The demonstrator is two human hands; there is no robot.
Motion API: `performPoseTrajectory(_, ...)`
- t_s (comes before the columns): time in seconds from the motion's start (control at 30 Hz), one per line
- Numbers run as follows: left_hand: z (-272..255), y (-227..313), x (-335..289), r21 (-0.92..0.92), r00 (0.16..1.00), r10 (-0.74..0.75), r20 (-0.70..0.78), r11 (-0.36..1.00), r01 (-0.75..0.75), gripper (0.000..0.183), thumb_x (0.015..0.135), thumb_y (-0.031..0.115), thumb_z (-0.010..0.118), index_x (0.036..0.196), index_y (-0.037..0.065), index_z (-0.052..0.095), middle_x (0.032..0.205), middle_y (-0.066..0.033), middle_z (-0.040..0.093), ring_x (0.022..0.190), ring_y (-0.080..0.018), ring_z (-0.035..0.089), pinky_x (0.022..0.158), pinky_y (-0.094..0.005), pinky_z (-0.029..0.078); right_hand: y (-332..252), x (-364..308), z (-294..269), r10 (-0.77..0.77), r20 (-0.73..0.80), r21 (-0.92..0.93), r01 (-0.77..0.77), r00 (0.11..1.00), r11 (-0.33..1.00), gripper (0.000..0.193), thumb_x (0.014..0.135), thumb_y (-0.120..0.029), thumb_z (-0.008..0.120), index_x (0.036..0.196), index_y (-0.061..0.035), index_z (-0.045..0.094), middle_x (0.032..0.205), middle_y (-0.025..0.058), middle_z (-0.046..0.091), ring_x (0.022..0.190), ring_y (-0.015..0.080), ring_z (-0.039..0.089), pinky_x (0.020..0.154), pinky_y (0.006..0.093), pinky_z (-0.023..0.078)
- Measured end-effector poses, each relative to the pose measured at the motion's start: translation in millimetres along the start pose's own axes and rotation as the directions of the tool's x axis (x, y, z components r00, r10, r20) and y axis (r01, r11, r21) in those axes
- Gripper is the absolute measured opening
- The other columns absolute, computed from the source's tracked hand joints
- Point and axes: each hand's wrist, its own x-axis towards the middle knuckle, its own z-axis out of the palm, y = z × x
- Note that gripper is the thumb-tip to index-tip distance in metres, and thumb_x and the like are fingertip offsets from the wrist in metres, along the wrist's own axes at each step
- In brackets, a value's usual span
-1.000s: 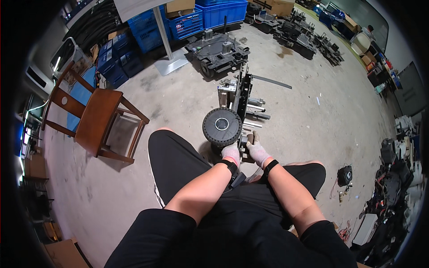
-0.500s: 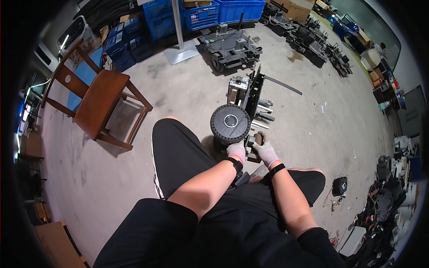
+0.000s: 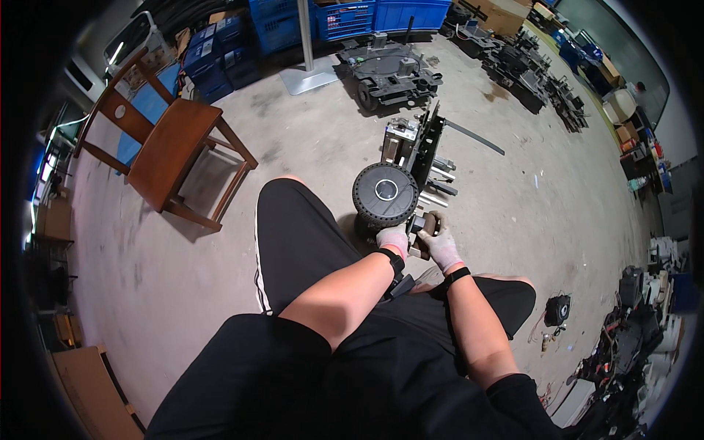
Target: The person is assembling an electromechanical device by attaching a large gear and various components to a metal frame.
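Note:
A black wheeled chassis (image 3: 426, 158) stands on its edge on the floor between my legs, with metal brackets and rods sticking out at its right. On its left side a big black wheel (image 3: 386, 194) with a pale ring at the hub faces up. My left hand (image 3: 394, 238), in a pale knit glove, grips the chassis's near end just below the wheel; its fingertips are partly hidden. Also gloved, my right hand (image 3: 441, 246) is closed around a brown rounded part (image 3: 430, 223) at the same end, beside a small grey block.
Ahead lies another wheeled chassis (image 3: 389, 73), near a metal post base (image 3: 309, 78) and blue crates (image 3: 345, 20). A brown wooden chair (image 3: 176, 150) stands at left. On the right are a small black motor-like part (image 3: 557, 310) with wires and a heap of parts (image 3: 623, 345).
The whole scene has shifted slightly right and up in view. My hands keep their places at the chassis's near end; the right fingers have moved slightly on the brown rounded part.

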Motion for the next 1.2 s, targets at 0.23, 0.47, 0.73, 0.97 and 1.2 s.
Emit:
performPoseTrajectory(0.23,11.0,-7.0,-1.3,-0.155,0.971,0.04,-0.237,0.985,-0.078,0.025,0.091,0.016,0.051,0.112,0.017,0.064,0.104,-0.0088,0.07,0.101,-0.027,0.067,0.083,-0.0394,0.054,2.0,4.0,-3.5,-0.019,0.013,-0.118,0.021,1.0,0.993,0.062,0.086,-0.022,0.066,0.141,-0.0124,0.041,0.125,0.0231,0.058,0.113,0.0324,0.06,0.094,0.0372,0.048)
performPoseTrajectory(0.47,48.8,-20.2,34.2,-0.717,0.984,-0.062,-0.165,0.692,-0.077,0.03,0.095,0.031,0.046,0.097,0.01,0.068,0.09,-0.0108,0.069,0.083,-0.0251,0.066,0.073,-0.0372,0.051,2.7,3.9,-3.5,0.014,0.06,-0.044,-0.011,0.998,0.999,0.062,0.086,-0.021,0.065,0.142,-0.0083,0.041,0.127,0.0223,0.057,0.112,0.0306,0.06,0.095,0.0356,0.047)
performPoseTrajectory(0.73,32.9,-10.7,16.5,-0.659,0.975,-0.183,-0.128,0.75,0.054,0.045,0.094,0.046,0.05,0.091,0.005,0.069,0.081,-0.0105,0.067,0.076,-0.0236,0.065,0.069,-0.036,0.052,3.2,0.7,1.0,-0.014,0.028,0.038,0.012,1.0,0.999,0.063,0.083,-0.013,0.068,0.14,-0.0111,0.041,0.124,0.0184,0.058,0.107,0.0263,0.06,0.091,0.0363,0.049)
performPoseTrajectory(0.97,45.6,-13.1,26.4,-0.939,0.941,-0.336,0.034,0.312,0.145,0.032,0.087,0.041,0.065,0.08,0.01,0.068,0.067,-0.0056,0.061,0.054,-0.0193,0.059,0.049,-0.0341,0.048,-4.4,-7.0,-1.8,-0.088,-0.029,-0.121,0.084,0.996,0.989,0.062,0.084,-0.018,0.068,0.14,-0.0146,0.042,0.12,0.0237,0.061,0.108,0.0334,0.062,0.092,0.0385,0.049)
performPoseTrajectory(1.2,51.6,-18.1,32.1,-0.936,0.965,-0.246,-0.094,0.351,-0.002,0.031,0.087,0.039,0.063,0.084,0.009,0.069,0.073,-0.0055,0.064,0.06,-0.0193,0.061,0.055,-0.0352,0.049,-3.5,-0.5,-3.0,0.005,0.066,-0.094,0.001,0.998,0.996,0.065,0.089,-0.024,0.061,0.147,-0.013,0.035,0.123,0.0261,0.06,0.112,0.0365,0.061,0.093,0.0379,0.047)
